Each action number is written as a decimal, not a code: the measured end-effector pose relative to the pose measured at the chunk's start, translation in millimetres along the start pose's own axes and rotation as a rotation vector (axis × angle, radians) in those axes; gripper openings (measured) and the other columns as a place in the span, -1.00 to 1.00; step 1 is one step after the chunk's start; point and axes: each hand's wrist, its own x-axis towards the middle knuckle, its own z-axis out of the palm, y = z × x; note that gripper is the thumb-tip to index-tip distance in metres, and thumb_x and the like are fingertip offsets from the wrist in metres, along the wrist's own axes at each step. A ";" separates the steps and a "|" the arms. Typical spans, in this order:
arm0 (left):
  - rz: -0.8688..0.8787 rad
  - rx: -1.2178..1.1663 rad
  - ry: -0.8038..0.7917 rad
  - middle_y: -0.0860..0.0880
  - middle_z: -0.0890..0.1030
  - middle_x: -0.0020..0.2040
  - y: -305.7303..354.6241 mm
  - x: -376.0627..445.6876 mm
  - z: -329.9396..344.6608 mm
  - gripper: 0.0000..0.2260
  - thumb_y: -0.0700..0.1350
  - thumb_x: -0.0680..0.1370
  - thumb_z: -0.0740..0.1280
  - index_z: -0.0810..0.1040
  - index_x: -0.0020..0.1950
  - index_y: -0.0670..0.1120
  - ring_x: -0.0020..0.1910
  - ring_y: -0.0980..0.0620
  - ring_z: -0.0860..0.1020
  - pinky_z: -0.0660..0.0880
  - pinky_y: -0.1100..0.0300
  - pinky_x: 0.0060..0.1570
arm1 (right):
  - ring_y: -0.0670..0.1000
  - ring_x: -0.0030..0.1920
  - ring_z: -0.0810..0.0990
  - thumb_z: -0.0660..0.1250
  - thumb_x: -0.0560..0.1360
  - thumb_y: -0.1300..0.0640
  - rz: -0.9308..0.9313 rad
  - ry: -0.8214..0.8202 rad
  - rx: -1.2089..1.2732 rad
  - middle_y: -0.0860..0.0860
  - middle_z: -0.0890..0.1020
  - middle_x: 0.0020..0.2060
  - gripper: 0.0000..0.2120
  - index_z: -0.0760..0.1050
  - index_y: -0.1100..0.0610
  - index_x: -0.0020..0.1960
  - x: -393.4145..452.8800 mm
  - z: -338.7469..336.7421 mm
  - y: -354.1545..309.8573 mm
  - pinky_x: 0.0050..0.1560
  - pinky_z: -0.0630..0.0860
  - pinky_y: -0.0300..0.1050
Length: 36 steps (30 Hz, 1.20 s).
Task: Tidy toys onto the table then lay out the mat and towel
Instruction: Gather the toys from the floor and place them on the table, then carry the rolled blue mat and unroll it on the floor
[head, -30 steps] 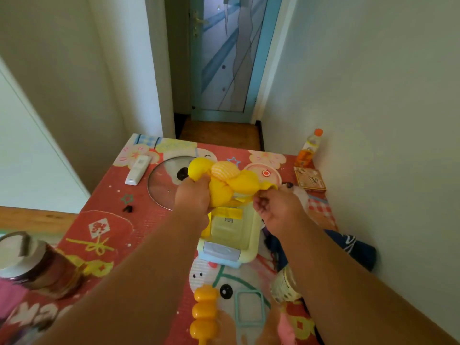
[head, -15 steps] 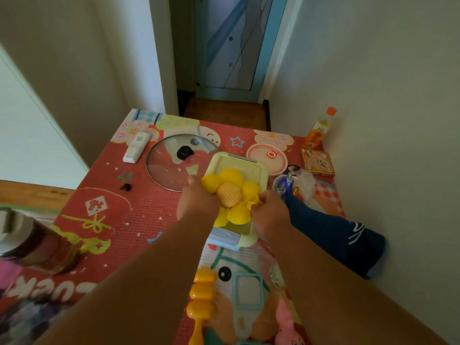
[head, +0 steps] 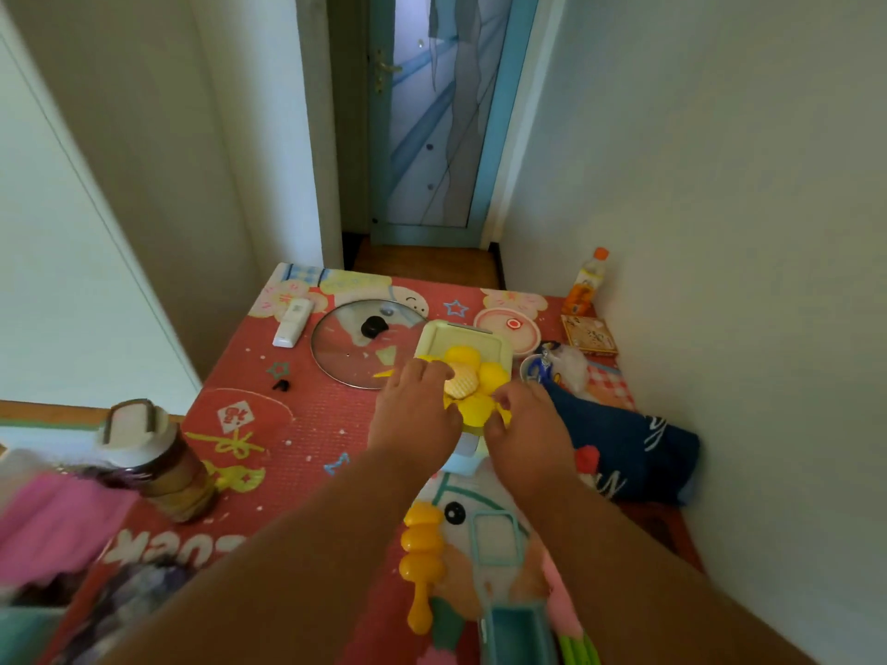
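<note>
A yellow flower-shaped toy (head: pixel 473 383) lies on a pale green toy tray (head: pixel 461 340) in the middle of the red patterned mat (head: pixel 269 439). My left hand (head: pixel 415 407) grips the flower's left petals and my right hand (head: pixel 525 424) pinches its lower right petal. A yellow skewer toy (head: pixel 421 554) lies nearer to me on the mat, beside a teal frame toy (head: pixel 494 539). A dark blue towel (head: pixel 624 446) lies crumpled at the right, against the wall.
A glass pot lid (head: pixel 357 345), a white remote (head: pixel 293 321), a small black piece (head: pixel 281 385) and a pink round dish (head: pixel 509 326) sit at the far end. An orange bottle (head: pixel 583 283) and patterned box (head: pixel 589 334) stand by the right wall. A lidded jar (head: pixel 158 460) stands left.
Both hands have lowered the yellow flower toy from above the tray down onto it. The view has tilted, so the mat and its things sit lower in the frame.
</note>
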 end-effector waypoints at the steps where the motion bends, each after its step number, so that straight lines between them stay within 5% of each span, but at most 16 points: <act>1: 0.051 -0.076 0.019 -0.07 0.52 0.16 5.1 -14.8 -8.0 -0.70 -0.12 0.48 0.37 0.49 0.20 -0.05 0.13 -0.12 0.48 0.43 0.02 0.07 | 0.07 0.02 0.53 0.26 0.53 0.20 -0.012 0.028 0.003 0.06 0.52 0.10 -0.81 0.50 0.12 0.13 -14.6 -3.3 -10.5 -0.04 0.49 0.02; 7: 0.163 -0.241 0.110 -0.04 0.54 -0.11 7.2 -99.8 -57.8 -0.98 -0.16 0.55 0.28 0.46 -0.05 -0.08 -0.23 -0.04 0.49 0.43 0.00 -0.26 | 0.05 -0.05 0.57 0.28 0.53 0.18 -0.050 0.113 0.088 0.04 0.59 -0.02 -0.88 0.50 0.09 0.07 -86.0 -19.2 -67.1 -0.07 0.53 -0.01; 11: 0.146 -0.204 0.156 0.11 0.47 -0.25 -4.6 -162.6 -115.9 -0.87 -0.11 0.56 0.26 0.37 -0.14 0.08 -0.28 0.15 0.48 0.33 0.22 -0.37 | -0.03 -0.16 0.55 0.31 0.50 0.18 -0.180 0.151 0.178 -0.05 0.58 -0.16 -0.91 0.47 0.01 -0.07 -141.0 -31.5 -107.7 -0.16 0.50 -0.07; 15: 0.056 -0.207 0.255 0.18 0.48 -0.25 -2.6 -223.8 -168.2 -0.86 -0.07 0.58 0.28 0.40 -0.13 0.15 -0.22 0.28 0.47 0.27 0.39 -0.36 | -0.06 -0.23 0.53 0.31 0.45 0.21 -0.300 0.147 0.345 -0.08 0.58 -0.25 -0.93 0.51 0.05 -0.12 -197.3 -34.9 -145.9 -0.20 0.48 -0.09; 24: -0.145 -0.330 0.417 0.13 0.57 -0.22 -3.0 -416.2 -199.4 -0.90 -0.05 0.56 0.28 0.43 -0.10 0.16 -0.25 0.13 0.55 0.52 0.24 -0.28 | -0.19 -0.21 0.54 0.30 0.50 0.18 -0.415 -0.034 0.487 -0.18 0.56 -0.27 -0.84 0.47 -0.10 -0.08 -370.3 -17.1 -170.9 -0.31 0.45 -0.31; 33: -0.163 -0.233 0.533 0.24 0.54 -0.21 -61.3 -522.3 -277.3 -0.97 0.07 0.53 0.24 0.40 -0.07 0.21 -0.29 0.19 0.51 0.42 0.39 -0.33 | -0.08 -0.19 0.59 0.29 0.53 0.21 -0.543 -0.152 0.535 -0.08 0.61 -0.20 -0.90 0.50 0.02 -0.04 -454.6 -0.8 -259.7 -0.16 0.59 0.04; 36: -0.175 -0.177 0.556 0.23 0.53 -0.23 -103.5 -556.5 -313.1 -0.89 -0.03 0.57 0.28 0.41 -0.09 0.19 -0.33 0.19 0.48 0.38 0.44 -0.34 | -0.07 -0.21 0.58 0.30 0.50 0.23 -0.516 -0.153 0.560 -0.08 0.61 -0.23 -0.90 0.51 0.05 -0.08 -473.2 25.8 -305.6 -0.16 0.56 0.02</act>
